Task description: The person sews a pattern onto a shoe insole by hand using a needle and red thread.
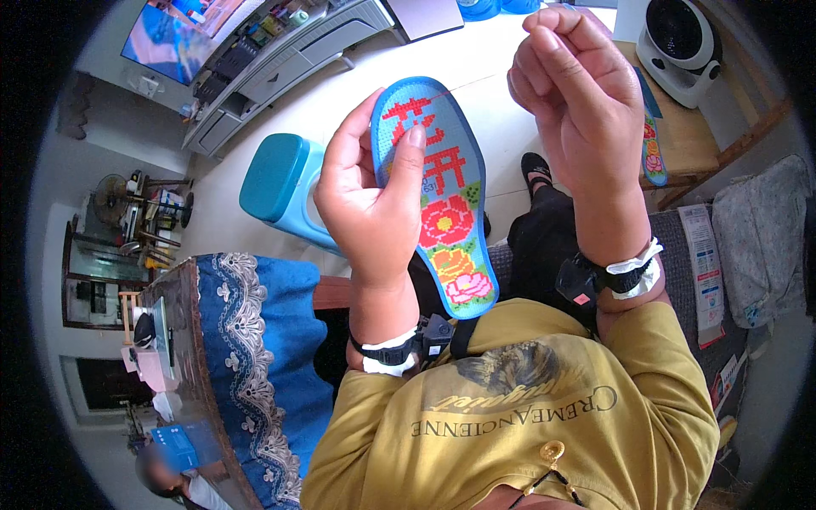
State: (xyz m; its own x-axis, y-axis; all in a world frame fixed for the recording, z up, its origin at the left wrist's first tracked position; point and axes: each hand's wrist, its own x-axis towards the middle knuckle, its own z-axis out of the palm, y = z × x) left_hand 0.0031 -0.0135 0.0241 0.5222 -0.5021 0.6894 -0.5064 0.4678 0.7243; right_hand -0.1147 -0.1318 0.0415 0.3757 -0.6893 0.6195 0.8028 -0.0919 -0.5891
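An embroidered shoe insole (446,223) with a blue edge, red stitched characters and red, orange and pink flowers is in my left hand (376,197), its thumb on the patterned face. A thin thread (465,86) runs from the upper part of the insole towards my right hand (574,95), raised to the right with thumb and forefinger pinched together. Whether a needle is between those fingertips cannot be made out. The insole's toe end points away from me, and its heel end lies near my lap.
Beyond my left hand stands a blue plastic stool (274,178). A second insole (653,150) lies on a wooden chair (688,140) beside a white fan-like appliance (679,48). At the left is a table with a blue lace-edged cloth (255,357); a person (162,472) is beyond it.
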